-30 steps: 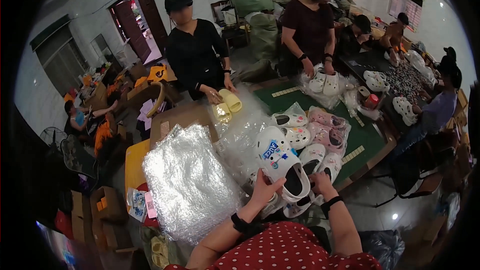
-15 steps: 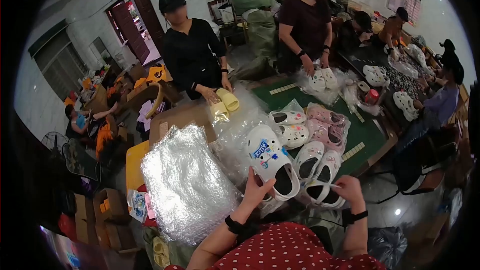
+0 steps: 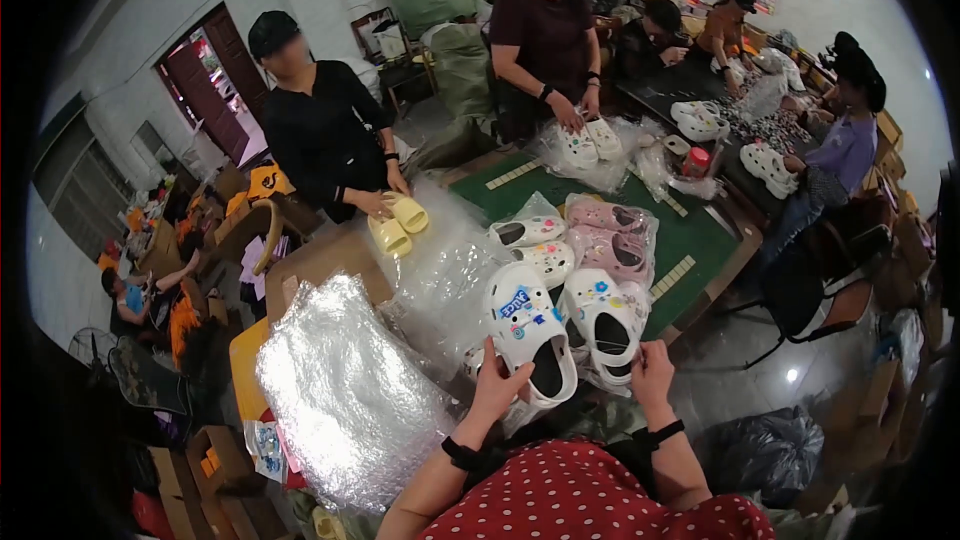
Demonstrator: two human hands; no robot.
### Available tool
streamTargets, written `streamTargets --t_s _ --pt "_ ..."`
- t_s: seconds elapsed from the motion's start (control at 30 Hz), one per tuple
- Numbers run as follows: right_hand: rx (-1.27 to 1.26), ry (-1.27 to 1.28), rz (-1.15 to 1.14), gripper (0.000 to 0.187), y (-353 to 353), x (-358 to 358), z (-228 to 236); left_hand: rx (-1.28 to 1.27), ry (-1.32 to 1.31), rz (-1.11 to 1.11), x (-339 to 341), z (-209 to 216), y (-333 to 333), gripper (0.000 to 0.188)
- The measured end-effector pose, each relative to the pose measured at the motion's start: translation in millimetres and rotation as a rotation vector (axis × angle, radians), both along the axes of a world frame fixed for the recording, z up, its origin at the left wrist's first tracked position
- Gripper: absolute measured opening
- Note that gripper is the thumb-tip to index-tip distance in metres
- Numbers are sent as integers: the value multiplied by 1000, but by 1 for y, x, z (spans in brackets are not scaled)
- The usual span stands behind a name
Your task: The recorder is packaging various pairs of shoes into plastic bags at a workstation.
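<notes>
My left hand [image 3: 497, 380] grips a white clog [image 3: 522, 325] near its heel, thumb at the opening. Colourful charms, including a large blue one, decorate the clog's upper. My right hand [image 3: 652, 372] is closed at the heel of another white clog [image 3: 602, 315], which bears blue flower charms. The two clogs are side by side, toes pointing away from me. Just beyond them, white clogs with charms [image 3: 545, 252] and pink clogs [image 3: 612, 240] lie in clear bags. Whatever is under the right clog is mostly hidden.
Shiny silver packaging [image 3: 345, 390] is piled at left, beside clear plastic bags [image 3: 445, 265]. Across the green-topped table [image 3: 480, 185], one person handles yellow slides [image 3: 400, 225], another white clogs [image 3: 590, 143]. A chair [image 3: 835, 305] and black bag [image 3: 770, 450] stand right.
My right hand has brought its white clog upright beside the left one, toe pointing away. The left hand keeps its clog. The whole view has shifted.
</notes>
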State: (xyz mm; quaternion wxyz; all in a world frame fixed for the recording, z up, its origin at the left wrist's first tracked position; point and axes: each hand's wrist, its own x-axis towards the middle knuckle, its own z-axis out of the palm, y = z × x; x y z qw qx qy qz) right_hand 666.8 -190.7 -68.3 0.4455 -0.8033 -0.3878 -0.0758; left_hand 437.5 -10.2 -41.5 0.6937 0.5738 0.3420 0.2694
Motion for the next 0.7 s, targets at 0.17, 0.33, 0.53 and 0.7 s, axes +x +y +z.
streamTargets --t_s 0.17,0.33,0.53,0.7 --pt "4 49 -17 11 4 -8 -11 -9 70 -22 -7 -18 1 98" --pt "32 11 0 12 5 -12 -4 -95 28 -28 -13 -19 -1 99" --pt "113 -24 -10 17 6 -15 -3 -45 0 -38 -18 -13 0 100" --pt "156 -56 -3 16 10 -18 8 -70 -104 -83 -21 -6 3 102"
